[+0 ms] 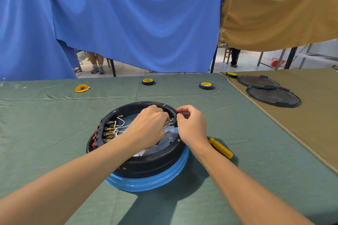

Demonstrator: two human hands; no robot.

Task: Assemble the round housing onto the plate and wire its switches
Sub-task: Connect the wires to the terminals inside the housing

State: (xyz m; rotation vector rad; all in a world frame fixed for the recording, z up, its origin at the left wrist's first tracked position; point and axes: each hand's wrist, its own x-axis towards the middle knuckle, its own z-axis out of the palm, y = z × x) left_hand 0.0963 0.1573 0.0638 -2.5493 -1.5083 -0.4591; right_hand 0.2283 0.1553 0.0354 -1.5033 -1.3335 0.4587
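A black round housing (pixel 146 162) sits on a plate with a blue-covered rim (pixel 151 181) in the middle of the green table. Several switches with brass terminals and white wires (pixel 109 130) line its left inner wall. At the right wall is a small black switch (pixel 174 122) with brass terminals. My right hand (pixel 191 124) pinches that switch at the housing rim. My left hand (pixel 148 124) reaches inside the housing, and its curled fingertips pinch a wire end at the switch's terminals. The wire itself is mostly hidden by the hand.
A yellow-handled screwdriver (pixel 220 147) lies just right of the housing under my right wrist. Two tape rolls (pixel 147 81) (pixel 206 85) and a yellow packet (pixel 82 88) lie at the far side. Two black round covers (pixel 272 96) rest on the tan cloth at right.
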